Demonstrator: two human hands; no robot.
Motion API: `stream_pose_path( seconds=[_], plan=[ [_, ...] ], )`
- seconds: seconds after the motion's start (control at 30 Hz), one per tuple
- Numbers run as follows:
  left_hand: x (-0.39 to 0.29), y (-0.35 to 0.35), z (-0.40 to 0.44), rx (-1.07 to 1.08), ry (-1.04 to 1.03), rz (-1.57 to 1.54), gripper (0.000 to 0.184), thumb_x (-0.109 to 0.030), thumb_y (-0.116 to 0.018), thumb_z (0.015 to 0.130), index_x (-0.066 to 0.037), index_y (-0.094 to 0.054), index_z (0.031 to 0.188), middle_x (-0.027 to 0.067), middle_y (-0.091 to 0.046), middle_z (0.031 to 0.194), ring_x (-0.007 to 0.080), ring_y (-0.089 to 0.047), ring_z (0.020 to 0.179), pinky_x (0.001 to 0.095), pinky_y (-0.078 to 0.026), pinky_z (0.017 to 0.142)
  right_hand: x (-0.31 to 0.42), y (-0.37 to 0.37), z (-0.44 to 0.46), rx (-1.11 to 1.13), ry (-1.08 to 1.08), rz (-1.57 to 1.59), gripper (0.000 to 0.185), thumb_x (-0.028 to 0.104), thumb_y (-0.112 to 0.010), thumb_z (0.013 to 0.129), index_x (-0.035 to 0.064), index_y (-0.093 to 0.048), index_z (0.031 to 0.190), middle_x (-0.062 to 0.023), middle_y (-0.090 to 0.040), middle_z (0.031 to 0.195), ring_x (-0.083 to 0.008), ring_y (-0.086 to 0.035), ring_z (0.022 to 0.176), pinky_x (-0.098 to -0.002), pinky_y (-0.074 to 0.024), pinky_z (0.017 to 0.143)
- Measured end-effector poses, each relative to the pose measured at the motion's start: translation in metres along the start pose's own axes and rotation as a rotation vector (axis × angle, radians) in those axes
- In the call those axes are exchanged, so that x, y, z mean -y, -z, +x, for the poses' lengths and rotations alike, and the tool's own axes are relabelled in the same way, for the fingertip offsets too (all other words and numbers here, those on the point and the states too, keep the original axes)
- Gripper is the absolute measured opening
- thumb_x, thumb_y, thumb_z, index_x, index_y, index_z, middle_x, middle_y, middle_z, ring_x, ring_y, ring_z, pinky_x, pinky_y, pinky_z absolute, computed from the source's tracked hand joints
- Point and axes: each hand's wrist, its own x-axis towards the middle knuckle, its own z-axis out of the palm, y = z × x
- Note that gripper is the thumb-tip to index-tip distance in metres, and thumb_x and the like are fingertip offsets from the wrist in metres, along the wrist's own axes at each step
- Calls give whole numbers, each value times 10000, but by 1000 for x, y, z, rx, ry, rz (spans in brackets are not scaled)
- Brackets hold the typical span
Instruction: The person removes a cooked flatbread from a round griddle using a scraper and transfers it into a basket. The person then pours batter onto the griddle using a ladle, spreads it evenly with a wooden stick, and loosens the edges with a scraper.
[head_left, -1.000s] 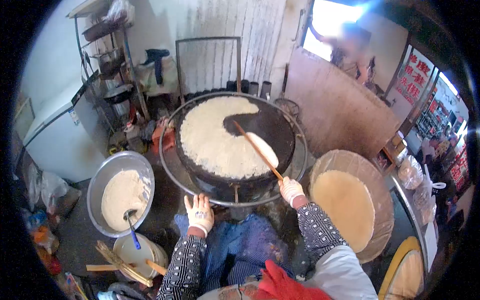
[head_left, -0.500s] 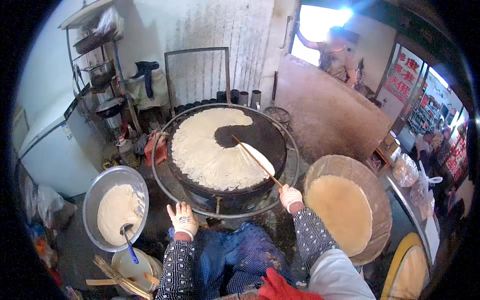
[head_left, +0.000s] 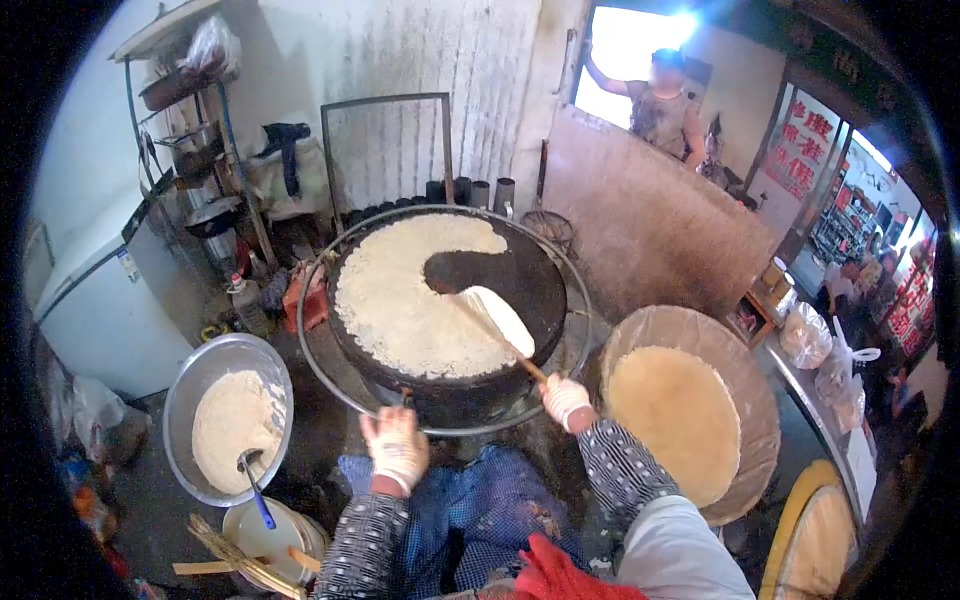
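Note:
My right hand point(head_left: 567, 402), in a light glove, grips the end of a wooden spreader stick point(head_left: 507, 342) lying over the round griddle point(head_left: 525, 255). A thick white mound of batter point(head_left: 503, 318) rests beside the stick. Thin pale batter point(head_left: 390, 285) covers the griddle's left and front. My left hand point(head_left: 394, 442), also gloved, is at the front of the metal ring point(head_left: 335, 388), just below a small handle point(head_left: 407, 395) on the griddle's edge. Its fingers look stretched forward; contact with the handle is unclear.
A metal basin point(head_left: 175, 430) of batter with a blue-handled ladle point(head_left: 258, 490) stands left, above a bucket point(head_left: 318, 535) holding a brush. A lined basket point(head_left: 760, 410) with a tan round stack point(head_left: 672, 425) is right. A person point(head_left: 660, 110) stands behind a partition.
My left hand has moved right and its fingers are less spread. The griddle's handle has shifted left. My right hand has drawn the stick slightly left and down, and the batter mound has shifted.

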Motion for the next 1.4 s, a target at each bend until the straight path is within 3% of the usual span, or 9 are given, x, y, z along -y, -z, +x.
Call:
stream_pose_path(
  seconds=[0.17, 0.27, 0.37, 0.53, 0.6, 0.87, 0.93, 1.17, 1.4],
  plan=[
    [-48, -55, -30, -4, -146, 125, 696, -360, -570, 837, 59, -420, 1372, 261, -398, 1450, 409, -311, 1384, 658, -67, 1134, 10, 21, 6, -13, -49, 61, 403, 375, -438, 981, 5, -590, 1028, -252, -686, 920, -400, -670, 887, -490, -518, 804],
    [-30, -68, -32, -47, -189, 189, 668, -318, -542, 852, 59, -401, 1385, 252, -367, 1475, 404, -297, 1393, 649, -49, 1143, 7, 6, -6, 97, 66, -12, 400, 383, -430, 981, 11, -571, 1023, -255, -685, 905, -413, -668, 871, -514, -514, 790],
    [-23, -74, -30, -63, -186, 246, 649, -292, -520, 862, 61, -394, 1392, 253, -368, 1472, 403, -292, 1396, 643, -49, 1149, -17, 4, 5, 3, -134, 38, 380, 359, -429, 984, 12, -577, 1028, -245, -687, 905, -404, -670, 874, -506, -518, 776],
    [-5, -72, -28, -58, -158, 226, 665, -303, -542, 858, 75, -395, 1385, 240, -370, 1472, 405, -288, 1395, 649, -53, 1146, 3, 5, 3, -15, 59, -50, 362, 363, -447, 985, 24, -574, 986, -222, -685, 821, -381, -678, 797, -492, -532, 735],
    [-6, -53, -25, -1, -125, 196, 641, -303, -507, 868, 53, -412, 1393, 228, -386, 1467, 390, -292, 1398, 640, -36, 1151, -13, -14, 13, -85, -91, 6, 364, 369, -456, 979, 25, -575, 982, -202, -692, 821, -373, -682, 779, -483, -540, 717],
    [8, -38, -9, -45, -22, 205, 551, -233, -506, 871, 54, -467, 1341, 198, -483, 1393, 331, -369, 1363, 581, -97, 1164, -6, -27, -4, -125, 165, 117, 271, 308, -488, 958, 62, -583, 898, -200, -672, 784, -390, -649, 669, -524, -509, 612],
    [18, -50, -7, -62, -35, 275, 548, -311, -539, 869, 46, -511, 1284, 216, -480, 1385, 364, -393, 1335, 612, -97, 1151, -18, -14, 11, -12, -37, 94, 257, 297, -496, 953, 58, -583, 913, -200, -675, 795, -400, -644, 693, -515, -507, 631],
    [29, -45, 0, 27, 62, 307, 551, -298, -531, 865, 11, -502, 1321, 183, -450, 1440, 339, -356, 1374, 620, -64, 1154, -17, -9, 13, -51, -38, -62, 318, 330, -458, 972, 32, -570, 986, -237, -676, 853, -420, -656, 835, -515, -508, 764],
    [39, -38, 5, 59, 111, 301, 531, -288, -533, 869, -21, -500, 1327, 146, -464, 1443, 317, -382, 1369, 624, -70, 1148, 5, 15, -11, -55, 41, -91, 265, 303, -478, 961, 57, -577, 970, -225, -678, 827, -402, -663, 802, -524, -508, 725]
  ],
)
